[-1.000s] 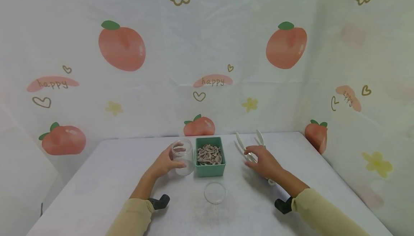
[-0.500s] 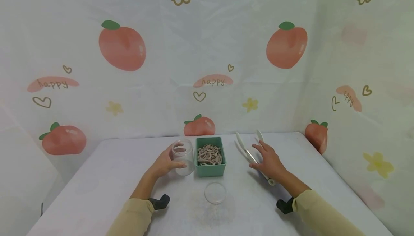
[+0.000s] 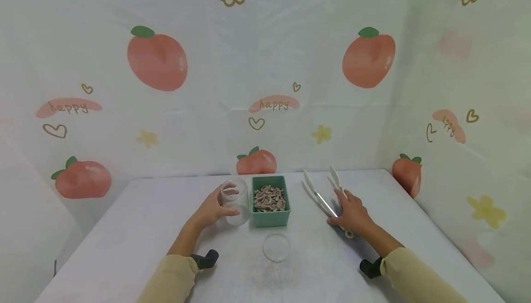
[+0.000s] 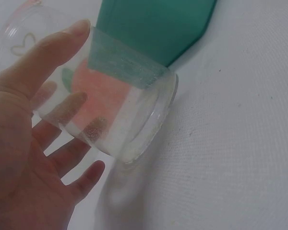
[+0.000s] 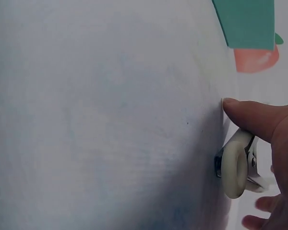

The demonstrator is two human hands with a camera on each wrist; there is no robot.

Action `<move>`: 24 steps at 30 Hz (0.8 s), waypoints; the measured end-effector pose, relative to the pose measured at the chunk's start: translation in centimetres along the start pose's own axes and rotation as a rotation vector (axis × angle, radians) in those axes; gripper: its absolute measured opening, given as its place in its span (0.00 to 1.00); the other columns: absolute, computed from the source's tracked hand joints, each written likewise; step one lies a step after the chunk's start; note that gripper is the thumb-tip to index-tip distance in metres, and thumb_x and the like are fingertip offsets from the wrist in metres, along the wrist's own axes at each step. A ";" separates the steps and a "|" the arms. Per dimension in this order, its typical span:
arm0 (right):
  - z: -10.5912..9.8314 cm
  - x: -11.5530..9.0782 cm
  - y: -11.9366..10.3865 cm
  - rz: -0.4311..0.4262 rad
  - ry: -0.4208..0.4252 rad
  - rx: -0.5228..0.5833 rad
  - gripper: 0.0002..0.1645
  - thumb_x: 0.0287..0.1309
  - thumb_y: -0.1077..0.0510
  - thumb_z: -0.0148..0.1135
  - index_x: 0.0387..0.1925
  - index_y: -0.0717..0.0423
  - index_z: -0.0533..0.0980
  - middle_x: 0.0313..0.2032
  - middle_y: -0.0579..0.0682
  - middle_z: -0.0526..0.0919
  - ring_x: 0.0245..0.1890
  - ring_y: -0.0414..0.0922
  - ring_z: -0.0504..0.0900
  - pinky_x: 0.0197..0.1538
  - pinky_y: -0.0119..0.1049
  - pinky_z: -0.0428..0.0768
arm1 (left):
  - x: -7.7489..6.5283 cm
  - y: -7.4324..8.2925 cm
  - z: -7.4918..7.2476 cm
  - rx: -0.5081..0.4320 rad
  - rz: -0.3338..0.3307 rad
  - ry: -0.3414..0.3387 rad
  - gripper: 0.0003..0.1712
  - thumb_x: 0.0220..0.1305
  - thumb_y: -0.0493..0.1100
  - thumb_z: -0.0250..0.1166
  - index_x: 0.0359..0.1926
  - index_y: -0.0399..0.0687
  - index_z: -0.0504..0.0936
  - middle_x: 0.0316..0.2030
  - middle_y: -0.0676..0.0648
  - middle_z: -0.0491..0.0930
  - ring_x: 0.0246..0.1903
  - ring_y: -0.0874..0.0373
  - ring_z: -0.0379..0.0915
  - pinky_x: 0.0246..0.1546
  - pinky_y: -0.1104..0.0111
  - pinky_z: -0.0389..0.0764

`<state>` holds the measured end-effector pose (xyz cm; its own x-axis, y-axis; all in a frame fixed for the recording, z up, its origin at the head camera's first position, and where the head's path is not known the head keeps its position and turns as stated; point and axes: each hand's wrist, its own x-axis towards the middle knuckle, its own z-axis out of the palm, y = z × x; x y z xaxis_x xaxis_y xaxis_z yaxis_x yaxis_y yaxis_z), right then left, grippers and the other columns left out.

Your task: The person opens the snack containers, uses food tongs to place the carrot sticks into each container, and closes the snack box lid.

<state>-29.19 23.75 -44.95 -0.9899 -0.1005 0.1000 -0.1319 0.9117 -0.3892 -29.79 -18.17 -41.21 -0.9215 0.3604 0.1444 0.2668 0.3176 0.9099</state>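
My left hand holds a clear jar, thumb on the near side and fingers around the far side. It stands upright on the table, its mouth uncovered; through its wall in the left wrist view I see no contents. Over the handle end of white-tipped metal tongs is my right hand. Its thumb lies left of them and its fingers right, spread around the arms. In the right wrist view the tongs' pale end ring shows below the extended thumb. The tongs lie spread on the table.
Touching or nearly touching the jar is a green rectangular box filled with greyish-brown dried strips. A clear round lid lies in front of it. A printed cloth backdrop rises behind the white table.
My right hand has moved right and lowered over the tongs, its fingers passing to their right side. The left hand and jar stay in place.
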 end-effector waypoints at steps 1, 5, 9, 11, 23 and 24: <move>0.0 0.0 0.1 0.016 -0.003 -0.005 0.61 0.42 0.47 0.79 0.72 0.62 0.55 0.65 0.72 0.59 0.62 0.70 0.60 0.53 0.67 0.67 | 0.0 0.0 0.0 -0.002 -0.001 0.000 0.44 0.51 0.33 0.74 0.66 0.36 0.61 0.63 0.33 0.68 0.64 0.37 0.62 0.62 0.42 0.60; 0.0 -0.1 0.2 0.034 0.000 -0.028 0.60 0.42 0.46 0.78 0.70 0.67 0.57 0.52 0.69 0.71 0.49 0.64 0.69 0.45 0.57 0.73 | -0.1 0.1 0.0 -0.008 -0.004 -0.001 0.44 0.51 0.33 0.74 0.66 0.36 0.61 0.63 0.33 0.68 0.64 0.38 0.62 0.63 0.43 0.60; -0.1 -0.2 0.4 0.031 0.008 -0.035 0.60 0.42 0.46 0.78 0.69 0.68 0.58 0.45 0.65 0.75 0.42 0.59 0.72 0.42 0.52 0.74 | -0.1 0.1 -0.1 -0.001 -0.002 0.002 0.44 0.52 0.33 0.74 0.66 0.36 0.61 0.63 0.33 0.68 0.64 0.38 0.62 0.63 0.43 0.61; 0.0 -0.3 0.5 0.028 0.010 -0.023 0.60 0.42 0.47 0.78 0.70 0.68 0.58 0.44 0.64 0.76 0.42 0.58 0.73 0.41 0.52 0.75 | -0.1 0.1 -0.1 0.002 -0.001 0.003 0.43 0.52 0.33 0.74 0.66 0.36 0.61 0.63 0.33 0.68 0.64 0.38 0.62 0.62 0.44 0.61; -0.8 -1.2 1.1 0.087 0.003 0.119 0.55 0.47 0.48 0.76 0.69 0.65 0.58 0.52 0.68 0.75 0.47 0.58 0.75 0.48 0.56 0.74 | 0.0 -0.1 -0.2 -0.009 0.002 -0.006 0.43 0.51 0.33 0.74 0.66 0.36 0.61 0.63 0.34 0.69 0.64 0.38 0.62 0.63 0.43 0.60; -0.9 -1.3 1.1 0.084 0.008 0.126 0.54 0.47 0.48 0.76 0.69 0.65 0.59 0.51 0.68 0.76 0.46 0.58 0.75 0.48 0.56 0.74 | 0.0 -0.1 -0.2 -0.011 0.003 -0.006 0.43 0.51 0.32 0.74 0.66 0.36 0.61 0.63 0.34 0.69 0.64 0.38 0.62 0.63 0.43 0.60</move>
<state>-28.04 25.27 -44.68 -0.9973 -0.0222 0.0696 -0.0546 0.8595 -0.5082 -29.93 -18.37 -41.23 -0.9191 0.3666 0.1447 0.2663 0.3071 0.9137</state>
